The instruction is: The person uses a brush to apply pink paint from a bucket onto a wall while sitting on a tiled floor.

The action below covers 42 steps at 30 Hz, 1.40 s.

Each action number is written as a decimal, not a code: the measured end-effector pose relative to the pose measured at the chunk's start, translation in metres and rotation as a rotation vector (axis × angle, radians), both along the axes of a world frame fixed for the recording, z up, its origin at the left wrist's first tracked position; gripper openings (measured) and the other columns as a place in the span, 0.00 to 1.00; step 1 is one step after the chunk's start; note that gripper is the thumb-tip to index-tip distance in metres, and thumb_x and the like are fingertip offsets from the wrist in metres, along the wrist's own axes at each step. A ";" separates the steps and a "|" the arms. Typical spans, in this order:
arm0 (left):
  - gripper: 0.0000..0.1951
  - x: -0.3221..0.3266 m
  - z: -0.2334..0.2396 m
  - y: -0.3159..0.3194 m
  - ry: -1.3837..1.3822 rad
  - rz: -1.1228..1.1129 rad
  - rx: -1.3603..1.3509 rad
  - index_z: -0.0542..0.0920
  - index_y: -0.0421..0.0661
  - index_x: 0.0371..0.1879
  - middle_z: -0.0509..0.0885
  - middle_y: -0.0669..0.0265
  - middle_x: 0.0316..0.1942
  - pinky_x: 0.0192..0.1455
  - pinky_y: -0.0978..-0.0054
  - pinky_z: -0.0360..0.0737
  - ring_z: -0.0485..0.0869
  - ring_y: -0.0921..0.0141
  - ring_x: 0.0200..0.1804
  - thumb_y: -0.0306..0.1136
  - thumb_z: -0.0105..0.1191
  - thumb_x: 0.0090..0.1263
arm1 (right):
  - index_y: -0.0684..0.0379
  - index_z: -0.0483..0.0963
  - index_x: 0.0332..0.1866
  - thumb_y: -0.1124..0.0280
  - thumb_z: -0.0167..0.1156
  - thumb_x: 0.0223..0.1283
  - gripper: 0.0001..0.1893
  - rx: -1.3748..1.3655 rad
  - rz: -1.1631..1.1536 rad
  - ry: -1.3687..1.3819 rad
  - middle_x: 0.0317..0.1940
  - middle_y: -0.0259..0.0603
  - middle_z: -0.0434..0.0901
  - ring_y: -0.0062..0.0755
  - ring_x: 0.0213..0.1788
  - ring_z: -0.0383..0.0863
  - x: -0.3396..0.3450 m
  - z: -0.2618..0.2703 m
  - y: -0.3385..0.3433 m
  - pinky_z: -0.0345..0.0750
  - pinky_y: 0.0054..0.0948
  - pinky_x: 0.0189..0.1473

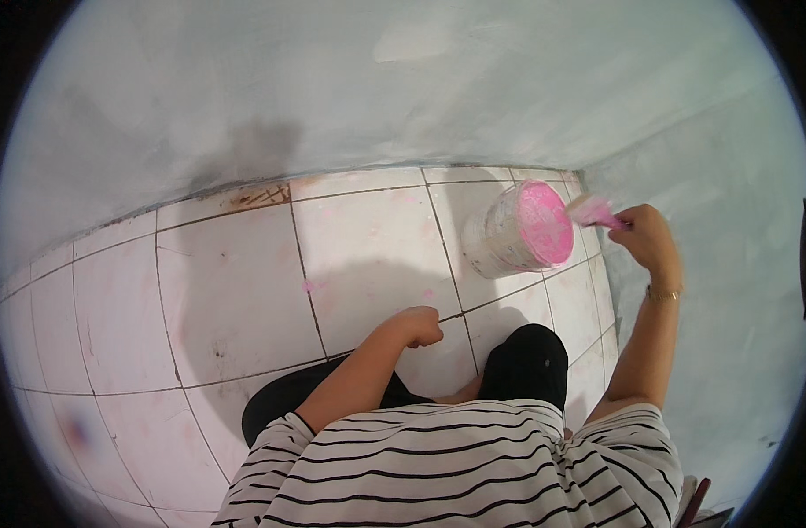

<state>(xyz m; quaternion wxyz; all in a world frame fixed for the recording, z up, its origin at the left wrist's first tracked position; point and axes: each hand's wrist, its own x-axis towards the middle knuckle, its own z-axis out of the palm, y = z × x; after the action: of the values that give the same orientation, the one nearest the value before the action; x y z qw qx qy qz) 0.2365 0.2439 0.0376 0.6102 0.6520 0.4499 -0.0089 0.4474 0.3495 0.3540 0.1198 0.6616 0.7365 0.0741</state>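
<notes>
My right hand (pixel 652 234) grips the handle of a paintbrush (pixel 594 212) smeared with pink paint. The brush's pale bristles point left, beside the rim of a paint bucket (pixel 502 231); whether they touch it I cannot tell. Pink paint coats the bucket's open top, and its whitish side is stained. With fingers curled in, my left hand (pixel 416 327) hovers over the tiles in front of my lap; nothing shows in it, though the inside of the fist is hidden.
Grey-painted walls (pixel 350 99) meet in a corner behind the bucket. White floor tiles (pixel 238 297) with dark grout carry pink spots. My bent knee (pixel 528 363) is close to the bucket. Some partly hidden objects (pixel 700 501) lie at the lower right.
</notes>
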 end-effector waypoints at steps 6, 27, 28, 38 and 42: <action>0.12 -0.004 -0.004 -0.002 0.047 -0.013 -0.039 0.80 0.33 0.18 0.81 0.50 0.18 0.30 0.63 0.79 0.82 0.59 0.22 0.30 0.48 0.52 | 0.63 0.83 0.23 0.64 0.69 0.36 0.12 -0.401 0.239 0.014 0.22 0.51 0.81 0.44 0.25 0.81 0.044 -0.132 0.088 0.75 0.36 0.31; 0.17 0.000 -0.014 0.001 0.033 0.003 -0.006 0.81 0.36 0.18 0.81 0.56 0.16 0.28 0.64 0.78 0.81 0.63 0.20 0.38 0.50 0.60 | 0.65 0.80 0.43 0.72 0.68 0.43 0.18 0.000 0.093 0.256 0.33 0.54 0.82 0.48 0.35 0.82 0.029 -0.065 -0.021 0.76 0.36 0.39; 0.17 -0.001 -0.013 0.001 0.033 0.007 -0.004 0.81 0.36 0.18 0.81 0.56 0.16 0.28 0.64 0.78 0.81 0.63 0.20 0.38 0.50 0.60 | 0.65 0.79 0.46 0.73 0.68 0.45 0.19 0.062 0.109 0.303 0.35 0.54 0.82 0.49 0.36 0.82 0.030 -0.065 -0.031 0.76 0.36 0.39; 0.14 -0.003 -0.001 -0.002 -0.001 0.044 0.114 0.80 0.34 0.19 0.81 0.51 0.20 0.29 0.61 0.78 0.82 0.60 0.23 0.34 0.49 0.55 | 0.60 0.73 0.54 0.72 0.60 0.56 0.19 0.291 -0.087 0.387 0.45 0.52 0.81 0.53 0.47 0.80 0.059 -0.180 -0.077 0.76 0.42 0.49; 0.13 -0.011 0.015 -0.006 -0.024 0.063 0.035 0.81 0.32 0.22 0.82 0.49 0.22 0.29 0.60 0.78 0.83 0.59 0.24 0.31 0.50 0.54 | 0.69 0.71 0.55 0.71 0.58 0.62 0.19 0.407 -0.134 0.558 0.45 0.55 0.81 0.49 0.48 0.82 0.046 -0.193 -0.084 0.75 0.38 0.52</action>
<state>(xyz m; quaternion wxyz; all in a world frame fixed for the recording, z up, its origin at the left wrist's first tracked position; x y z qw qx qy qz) 0.2251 0.2375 0.0523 0.6039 0.6483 0.4629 0.0259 0.4937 0.2653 0.1613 -0.2159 0.7136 0.6659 0.0277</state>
